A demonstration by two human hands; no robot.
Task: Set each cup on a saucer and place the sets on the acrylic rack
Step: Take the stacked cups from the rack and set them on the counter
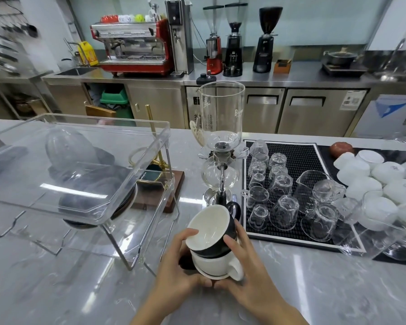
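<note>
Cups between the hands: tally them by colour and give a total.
Black cup, tilted, white inside: 1
White cup, under it, on a saucer: 1
Total: 2

Black cup (211, 227), white interior, tilted, stacked in a white cup (217, 263) standing on a white saucer (212, 276). Acrylic rack (80, 174), clear, two tiers, stands to the left; dark saucers (124, 202) lie on its lower tier.
</note>
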